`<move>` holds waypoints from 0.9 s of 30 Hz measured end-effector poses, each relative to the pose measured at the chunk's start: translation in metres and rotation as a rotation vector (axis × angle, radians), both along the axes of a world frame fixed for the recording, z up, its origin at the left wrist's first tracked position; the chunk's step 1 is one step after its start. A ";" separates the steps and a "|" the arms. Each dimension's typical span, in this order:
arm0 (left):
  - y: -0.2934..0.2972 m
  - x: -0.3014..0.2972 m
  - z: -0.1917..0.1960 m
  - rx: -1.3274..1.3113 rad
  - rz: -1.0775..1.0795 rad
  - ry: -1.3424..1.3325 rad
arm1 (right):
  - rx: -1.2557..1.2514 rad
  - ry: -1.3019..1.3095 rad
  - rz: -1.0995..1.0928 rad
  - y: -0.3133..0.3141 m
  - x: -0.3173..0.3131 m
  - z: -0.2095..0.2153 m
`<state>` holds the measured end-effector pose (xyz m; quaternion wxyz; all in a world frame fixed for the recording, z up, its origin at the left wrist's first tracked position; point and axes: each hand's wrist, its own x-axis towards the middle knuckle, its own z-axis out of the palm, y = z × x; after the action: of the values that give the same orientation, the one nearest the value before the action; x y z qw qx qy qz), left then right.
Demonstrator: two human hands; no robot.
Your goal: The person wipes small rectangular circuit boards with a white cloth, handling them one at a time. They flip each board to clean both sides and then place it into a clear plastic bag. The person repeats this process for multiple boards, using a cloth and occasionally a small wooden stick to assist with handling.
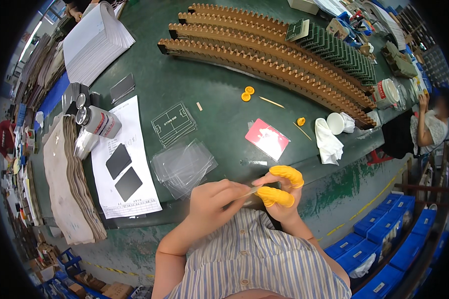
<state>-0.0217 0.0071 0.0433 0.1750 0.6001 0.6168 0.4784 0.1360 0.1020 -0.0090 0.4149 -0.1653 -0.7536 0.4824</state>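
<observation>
My left hand [213, 200] is closed in a pinch on a thin, pale translucent piece [253, 190], seen nearly edge-on. From the other side, the fingers of my right hand [283, 202], in yellow finger cots, are closed on the same piece. Both hands are in front of my body, close to the table's near edge. Just beyond them lies a red card [267, 140] with a white patch. Left of it is a loose pile of clear plastic sheets [183, 168], with transparent sheets printed with a field outline [174, 124] behind.
Wooden slotted racks [264, 65] stretch across the back, one holding green panels [334, 50]. Two wooden sticks [272, 102], loose yellow finger cots [247, 94] and a white cloth [328, 142] lie right. Dark cards [128, 184] rest on paper beside a metal-capped bottle [102, 122]. Another person [431, 127] sits right.
</observation>
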 end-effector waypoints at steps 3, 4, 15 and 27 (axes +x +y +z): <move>-0.001 0.000 0.002 -0.008 0.000 0.012 | 0.017 -0.033 0.021 0.002 0.003 -0.001; -0.001 0.000 0.002 -0.010 0.000 0.014 | 0.050 -0.052 0.024 0.003 0.003 -0.001; -0.002 0.004 0.006 -0.033 0.023 0.009 | -0.023 -0.006 0.025 0.001 0.004 -0.002; -0.001 0.003 0.013 -0.057 0.023 0.071 | 0.049 -0.009 0.049 0.005 0.003 0.001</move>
<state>-0.0184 0.0066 0.0558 0.1643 0.6043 0.6428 0.4412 0.1386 0.1074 -0.0085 0.4035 -0.1385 -0.7709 0.4730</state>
